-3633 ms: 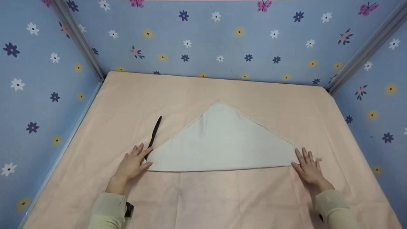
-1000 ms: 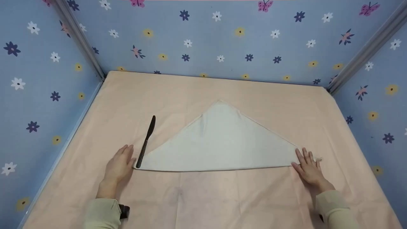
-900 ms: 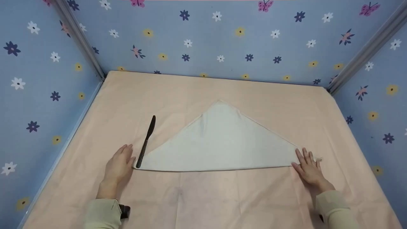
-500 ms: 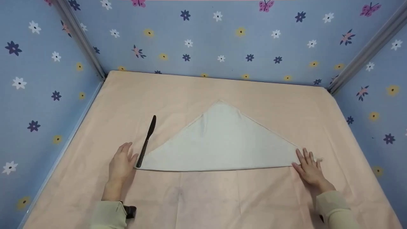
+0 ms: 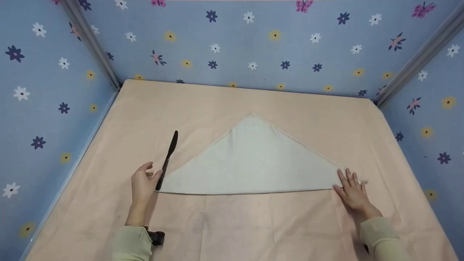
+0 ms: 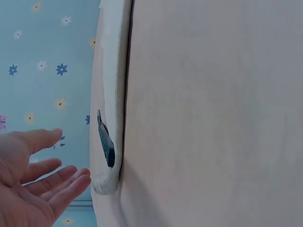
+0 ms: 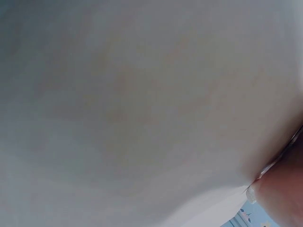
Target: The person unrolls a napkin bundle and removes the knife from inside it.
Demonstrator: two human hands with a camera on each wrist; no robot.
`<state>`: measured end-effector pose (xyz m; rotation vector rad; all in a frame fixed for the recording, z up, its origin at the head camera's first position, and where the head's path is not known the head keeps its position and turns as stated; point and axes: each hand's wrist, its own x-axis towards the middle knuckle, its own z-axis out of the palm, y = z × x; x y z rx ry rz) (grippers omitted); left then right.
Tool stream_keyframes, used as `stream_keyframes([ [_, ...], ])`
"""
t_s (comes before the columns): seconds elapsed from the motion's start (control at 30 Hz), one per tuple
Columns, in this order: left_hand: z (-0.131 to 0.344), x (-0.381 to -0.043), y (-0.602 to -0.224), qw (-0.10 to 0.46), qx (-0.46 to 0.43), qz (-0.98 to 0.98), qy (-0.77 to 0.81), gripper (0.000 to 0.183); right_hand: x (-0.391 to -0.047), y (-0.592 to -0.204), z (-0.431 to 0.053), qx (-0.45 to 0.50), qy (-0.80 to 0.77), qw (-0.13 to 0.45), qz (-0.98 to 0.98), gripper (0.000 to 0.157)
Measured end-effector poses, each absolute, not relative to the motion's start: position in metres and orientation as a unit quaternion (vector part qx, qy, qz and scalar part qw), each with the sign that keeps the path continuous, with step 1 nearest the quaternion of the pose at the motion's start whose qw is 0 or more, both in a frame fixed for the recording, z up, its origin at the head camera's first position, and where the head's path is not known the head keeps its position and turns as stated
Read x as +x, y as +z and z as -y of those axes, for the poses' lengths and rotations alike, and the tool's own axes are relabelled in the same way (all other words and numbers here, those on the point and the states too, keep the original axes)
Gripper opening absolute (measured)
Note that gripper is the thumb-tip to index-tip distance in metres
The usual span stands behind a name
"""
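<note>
A pale cloth [image 5: 250, 163], folded to a triangle, lies with its point away from me and its long edge towards me. Across its left corner lies a black knife [image 5: 168, 159], blade pointing away from me. My left hand [image 5: 142, 185] hovers just left of the knife handle. In the left wrist view that hand's fingers [image 6: 52, 184] are parted and hold nothing, a little apart from the cloth corner and the knife [image 6: 106, 144]. My right hand [image 5: 353, 192] rests with spread fingers on the cloth's right corner. The right wrist view shows only a blurred part of it.
A pale peach sheet [image 5: 235, 232] covers the table. Blue flowered panels [image 5: 232, 43] stand at the back and both sides, with grey metal posts [image 5: 92, 47] at the corners. A small frayed tuft [image 5: 363, 181] sticks out beyond the right hand.
Earlier the knife lay farther right with the left hand at its handle; now it lies at the corner. The left hand has since lifted and shifted slightly right. The right hand stayed put.
</note>
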<state>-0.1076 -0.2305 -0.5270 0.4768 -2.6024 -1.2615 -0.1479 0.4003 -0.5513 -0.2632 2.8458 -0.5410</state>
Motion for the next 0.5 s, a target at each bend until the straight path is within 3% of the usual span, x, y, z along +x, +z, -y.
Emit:
stream_keyframes([
  [0.5,0.23,-0.1145,-0.532,0.096,0.23,0.827,-0.503,0.039,-0.1476,-0.5525,-0.4007,-0.09,-0.182,0.112,-0.973,0.066],
])
